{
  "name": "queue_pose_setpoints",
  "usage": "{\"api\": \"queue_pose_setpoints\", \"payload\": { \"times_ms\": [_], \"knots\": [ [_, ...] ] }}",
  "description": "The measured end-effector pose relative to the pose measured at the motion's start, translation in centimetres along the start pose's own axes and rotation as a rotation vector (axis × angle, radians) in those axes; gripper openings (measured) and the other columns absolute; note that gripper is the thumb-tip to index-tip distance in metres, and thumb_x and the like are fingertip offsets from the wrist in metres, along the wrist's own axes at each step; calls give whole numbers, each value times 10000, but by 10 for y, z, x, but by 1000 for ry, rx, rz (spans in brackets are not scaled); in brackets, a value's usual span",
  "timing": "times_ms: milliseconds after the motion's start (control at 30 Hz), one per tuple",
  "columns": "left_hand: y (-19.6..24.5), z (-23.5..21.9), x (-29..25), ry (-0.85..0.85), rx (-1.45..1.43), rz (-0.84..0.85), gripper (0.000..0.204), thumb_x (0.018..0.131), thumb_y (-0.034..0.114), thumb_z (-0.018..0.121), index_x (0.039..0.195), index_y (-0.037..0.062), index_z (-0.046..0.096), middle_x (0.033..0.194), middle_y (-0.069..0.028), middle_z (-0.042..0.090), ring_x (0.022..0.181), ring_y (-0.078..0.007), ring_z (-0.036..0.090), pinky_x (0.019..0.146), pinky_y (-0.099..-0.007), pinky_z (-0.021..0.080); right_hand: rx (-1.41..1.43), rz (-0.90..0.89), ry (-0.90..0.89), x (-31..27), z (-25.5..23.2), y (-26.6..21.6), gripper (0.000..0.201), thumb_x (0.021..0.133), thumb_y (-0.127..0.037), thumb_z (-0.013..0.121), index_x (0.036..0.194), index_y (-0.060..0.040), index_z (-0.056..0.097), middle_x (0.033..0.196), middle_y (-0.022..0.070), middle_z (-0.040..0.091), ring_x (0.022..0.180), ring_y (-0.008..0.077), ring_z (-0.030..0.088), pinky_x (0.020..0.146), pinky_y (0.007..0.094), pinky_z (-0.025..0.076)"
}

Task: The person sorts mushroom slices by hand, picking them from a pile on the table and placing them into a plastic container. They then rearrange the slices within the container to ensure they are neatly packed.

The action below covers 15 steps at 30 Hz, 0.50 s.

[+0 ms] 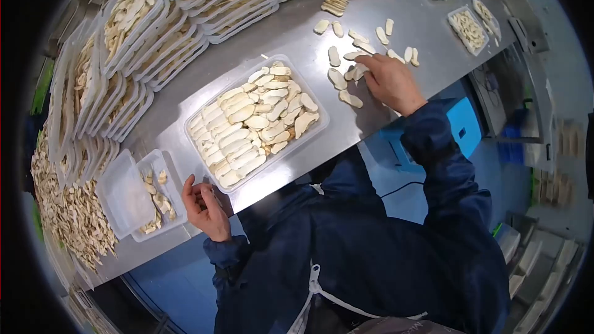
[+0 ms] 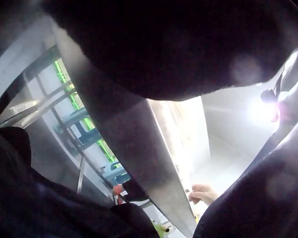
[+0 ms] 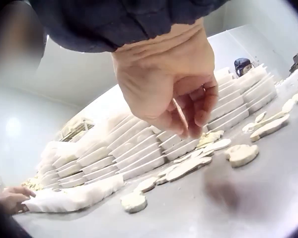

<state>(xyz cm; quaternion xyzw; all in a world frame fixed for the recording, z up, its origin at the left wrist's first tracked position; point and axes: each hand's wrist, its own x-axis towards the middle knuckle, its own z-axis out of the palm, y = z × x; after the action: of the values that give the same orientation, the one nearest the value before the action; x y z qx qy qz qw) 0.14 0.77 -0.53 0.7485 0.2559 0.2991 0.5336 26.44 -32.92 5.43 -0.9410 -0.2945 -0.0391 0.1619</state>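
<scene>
Pale, dried-looking slices fill a clear plastic tray [image 1: 323, 125], in neat rows on its left and less evenly on its right. By the tray's near left corner is my left hand [image 1: 207, 209], fingers loosely bent; whether it touches the rim is unclear. My right hand [image 1: 396, 83] reaches over loose slices [image 1: 337, 78] right of the tray, index finger extended. In the right wrist view the right hand [image 3: 164, 82] hangs fingers down above the slices [image 3: 188, 168], with no slice plainly visible in its grasp.
Stacked filled trays [image 1: 232, 0] line the back left, beside a heap of slices [image 1: 68, 210]. Two small containers [image 1: 127, 195] stand left of my left hand. Small filled trays [image 1: 467, 29] sit at the far right. The metal table's front edge runs close to my body.
</scene>
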Motion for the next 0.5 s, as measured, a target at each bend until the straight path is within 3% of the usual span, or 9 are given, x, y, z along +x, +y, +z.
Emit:
{"api": "queue_pose_setpoints", "payload": {
  "times_ms": [133, 333, 433, 500],
  "knots": [
    [2, -1, 1, -6, -5, 3, 314, 964, 58, 533, 1270, -10, 522, 830, -5, 587, 595, -12, 429, 536, -158, 336, -39, 24, 42, -9, 8, -7, 213, 842, -65, 531, 1012, -54, 659, 885, 148, 604, 868, 355, 592, 767, 437, 477],
    [4, 0, 0, -19, 37, 0, 311, 976, 49, 506, 1282, -5, 506, 841, -11, 561, 636, -24, 436, 554, -163, 346, 185, -9, 172, -16, 9, 7, 155, 787, -69, 582, 907, -19, 667, 869, 164, 604, 862, 345, 593, 753, 435, 479],
    [4, 0, 0, -18, 39, 12, 309, 976, 49, 506, 1281, -3, 508, 842, -12, 563, 643, -26, 439, 562, -165, 349, 9, 120, 258, -18, 4, 11, 121, 771, -79, 616, 860, -1, 643, 855, 159, 591, 858, 345, 582, 747, 441, 474],
    [4, 1, 0, -22, 40, 24, 307, 977, 47, 505, 1280, -1, 509, 842, -12, 564, 647, -28, 439, 564, -167, 351, -11, 97, 248, -17, 7, 8, 130, 765, -95, 634, 847, 5, 634, 850, 157, 589, 858, 342, 578, 743, 443, 470]
  ]
}}
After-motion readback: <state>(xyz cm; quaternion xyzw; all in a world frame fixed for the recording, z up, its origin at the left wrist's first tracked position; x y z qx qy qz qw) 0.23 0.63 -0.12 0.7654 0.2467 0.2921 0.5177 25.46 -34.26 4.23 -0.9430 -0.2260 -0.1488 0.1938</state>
